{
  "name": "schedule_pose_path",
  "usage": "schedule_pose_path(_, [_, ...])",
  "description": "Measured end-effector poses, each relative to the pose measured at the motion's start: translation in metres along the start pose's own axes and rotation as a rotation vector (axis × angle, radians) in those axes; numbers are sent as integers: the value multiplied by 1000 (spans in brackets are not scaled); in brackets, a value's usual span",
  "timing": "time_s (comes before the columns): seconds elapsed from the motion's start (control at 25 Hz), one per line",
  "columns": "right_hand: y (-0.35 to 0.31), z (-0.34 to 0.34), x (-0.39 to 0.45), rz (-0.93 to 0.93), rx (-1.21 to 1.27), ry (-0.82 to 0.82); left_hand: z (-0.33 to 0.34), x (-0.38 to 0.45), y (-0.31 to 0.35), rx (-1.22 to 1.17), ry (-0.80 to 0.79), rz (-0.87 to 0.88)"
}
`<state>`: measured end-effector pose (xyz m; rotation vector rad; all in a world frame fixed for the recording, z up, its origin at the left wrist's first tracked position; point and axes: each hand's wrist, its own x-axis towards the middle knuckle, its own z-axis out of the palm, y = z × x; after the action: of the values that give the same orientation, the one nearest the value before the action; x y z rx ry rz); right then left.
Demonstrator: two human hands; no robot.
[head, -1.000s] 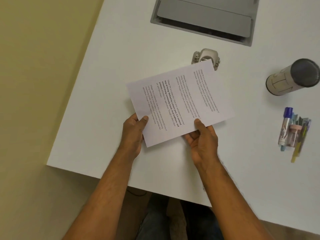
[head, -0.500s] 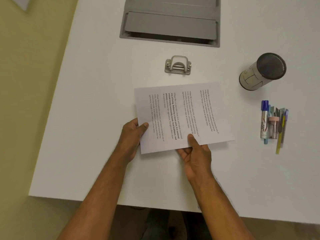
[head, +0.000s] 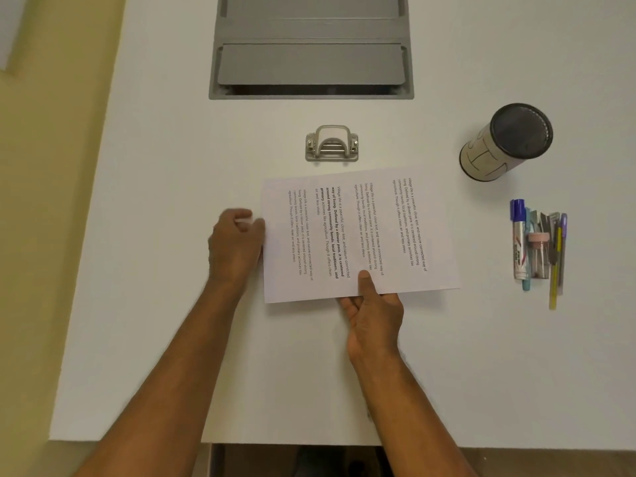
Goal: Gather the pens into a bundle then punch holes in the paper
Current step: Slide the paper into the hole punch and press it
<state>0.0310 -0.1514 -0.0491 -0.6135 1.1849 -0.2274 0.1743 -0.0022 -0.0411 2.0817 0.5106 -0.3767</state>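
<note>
Paper (head: 361, 235) lies printed side up on the white bench (head: 137, 304), long axis running roughly nine to three o'clock, its far long edge just short of the hole punch (head: 332, 144). The punch sits at about twelve o'clock from the sheet's left half, apart from it, and it appears to face the sheet. Right hand (head: 373, 315) holds the near long edge at six o'clock: the thumb presses on top of the sheet and the fingers reach beneath, a pinching grip. Left hand (head: 237, 246) sits at nine o'clock against the short left edge, fingers curled; whether they actually clasp the edge or only rest beside it cannot be told, the hand being blurred. Pens (head: 538, 246) lie side by side in a gathered cluster at three o'clock, well apart from the sheet, with a cylindrical holder (head: 506, 142) lying on its side beyond them. Judged from this layout, the coming move carries the far edge towards twelve o'clock into the punch.
</note>
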Motion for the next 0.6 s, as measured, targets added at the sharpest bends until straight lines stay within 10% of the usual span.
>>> schedule_pose_path(0.2, [1, 13, 8, 8, 26, 10, 18, 58, 69, 244, -8, 385])
schedule_pose_path(0.6, [8, 38, 13, 58, 54, 55, 72, 111, 143, 353, -460, 494])
